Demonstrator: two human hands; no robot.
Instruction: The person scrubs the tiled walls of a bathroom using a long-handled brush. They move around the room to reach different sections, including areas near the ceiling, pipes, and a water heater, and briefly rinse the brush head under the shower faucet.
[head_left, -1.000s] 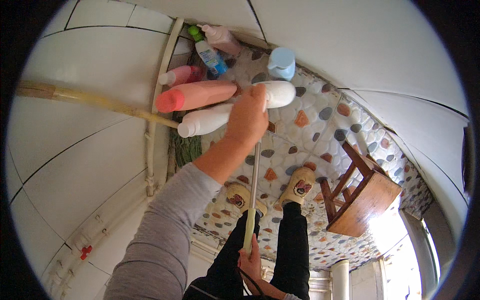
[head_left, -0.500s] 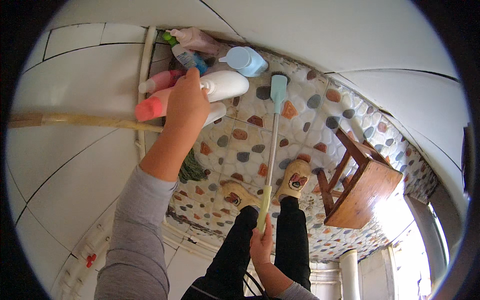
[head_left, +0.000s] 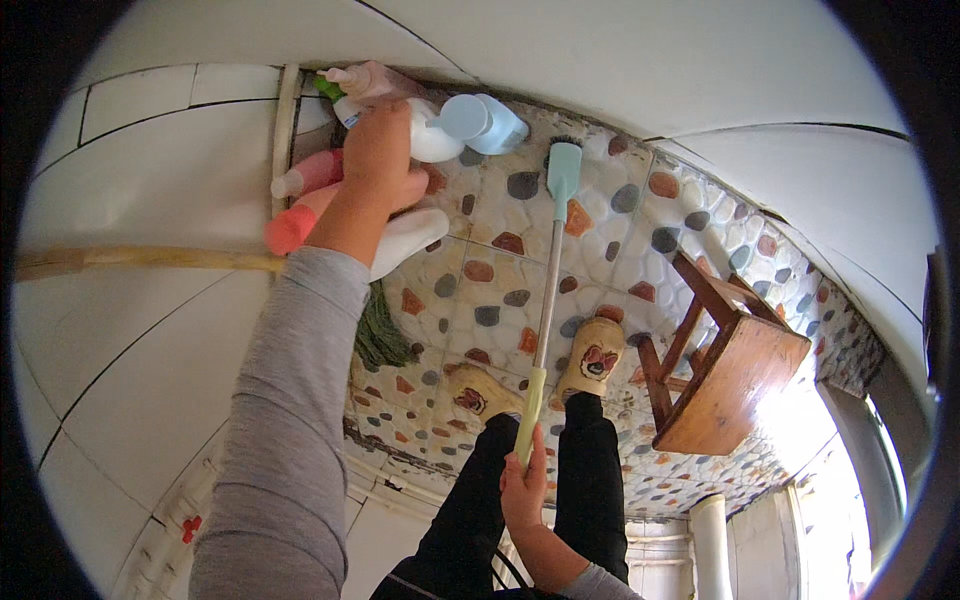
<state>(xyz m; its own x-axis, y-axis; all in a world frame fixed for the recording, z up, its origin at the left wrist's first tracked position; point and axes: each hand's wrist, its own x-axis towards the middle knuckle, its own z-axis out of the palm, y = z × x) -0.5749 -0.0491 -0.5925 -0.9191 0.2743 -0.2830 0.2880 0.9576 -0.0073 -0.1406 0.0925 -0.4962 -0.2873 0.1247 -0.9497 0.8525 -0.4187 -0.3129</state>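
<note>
Among bottles in the far left corner, my left hand (head_left: 380,150) is closed round a white bottle (head_left: 432,138), its fingers mostly hidden behind the back of the hand. A light blue bottle (head_left: 490,124) stands just right of it. Behind are a pale pink pump bottle (head_left: 375,82) and a mostly covered green-topped bottle (head_left: 328,88). Two pink-red bottles (head_left: 318,172) and another white bottle (head_left: 408,240) lie nearer me. My right hand (head_left: 525,485) grips the yellow-green handle of a long-handled scrub brush (head_left: 548,300), its pale blue head on the floor.
A wooden stool (head_left: 725,380) stands on the right of the pebble-patterned floor (head_left: 480,272). White tiled walls (head_left: 130,330) close in the corner. A wooden pole (head_left: 150,258) and green bristles (head_left: 380,335) are at the left. My feet in yellow clogs (head_left: 592,362) are near the brush.
My left hand has moved away from me, taking the white bottle toward the back, beside the light blue one. The second white bottle is now more exposed. My right hand and the brush barely moved.
</note>
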